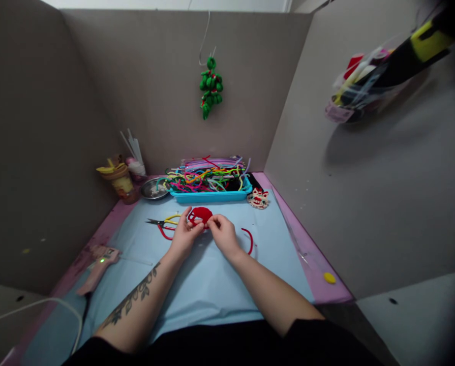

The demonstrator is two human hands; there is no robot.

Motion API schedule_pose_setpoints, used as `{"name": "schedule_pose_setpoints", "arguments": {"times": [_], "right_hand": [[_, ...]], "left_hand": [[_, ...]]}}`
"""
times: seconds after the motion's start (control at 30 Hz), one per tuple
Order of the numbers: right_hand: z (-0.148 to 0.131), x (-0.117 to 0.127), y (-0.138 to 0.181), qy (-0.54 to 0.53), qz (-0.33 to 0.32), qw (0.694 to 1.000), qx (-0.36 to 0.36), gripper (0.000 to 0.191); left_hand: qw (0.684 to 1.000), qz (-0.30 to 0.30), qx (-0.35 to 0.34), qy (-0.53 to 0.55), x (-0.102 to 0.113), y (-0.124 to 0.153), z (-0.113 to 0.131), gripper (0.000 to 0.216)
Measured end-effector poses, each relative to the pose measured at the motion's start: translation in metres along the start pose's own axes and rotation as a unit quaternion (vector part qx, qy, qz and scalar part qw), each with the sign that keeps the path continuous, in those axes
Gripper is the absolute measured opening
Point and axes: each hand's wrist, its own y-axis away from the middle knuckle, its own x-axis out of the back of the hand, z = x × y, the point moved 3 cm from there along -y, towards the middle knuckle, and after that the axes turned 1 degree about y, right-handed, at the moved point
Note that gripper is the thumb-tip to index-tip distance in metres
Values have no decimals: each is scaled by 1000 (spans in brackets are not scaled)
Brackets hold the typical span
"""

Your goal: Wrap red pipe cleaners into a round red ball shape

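Between both hands is a red pipe-cleaner piece (202,213), rounded and with gaps in its lower left part. My left hand (184,233) has its fingers closed on the piece's left and lower edge. At its lower right edge, my right hand (223,234) pinches it with thumb and fingers. Scissors (163,223) with yellow and red handles lie just left of my left hand, partly hidden by it. A loose red pipe cleaner (250,241), bent in a curve, rests to the right of my right hand.
A blue tray (212,196) of colourful pipe cleaners stands at the back, beside a metal dish (154,188) and a lion-like face ornament (258,199). A pink glue gun (99,269) lies left. Green pipe-cleaner work (211,86) hangs on the back panel. A yellow disc (329,278) sits right.
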Motion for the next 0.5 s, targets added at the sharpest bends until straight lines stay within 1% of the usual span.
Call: {"name": "schedule_pose_setpoints", "arguments": {"times": [0.1, 0.33, 0.5], "right_hand": [[0, 0, 0, 9, 2, 1000, 5, 12], [-1, -4, 1, 13, -5, 1000, 0, 9], [4, -1, -2, 33, -6, 999, 7, 8]], "left_hand": [[1000, 4, -13, -23, -1, 0, 1, 88], [997, 44, -41, -42, -2, 3, 6, 84], [998, 39, -48, -20, 0, 1, 5, 88]]}}
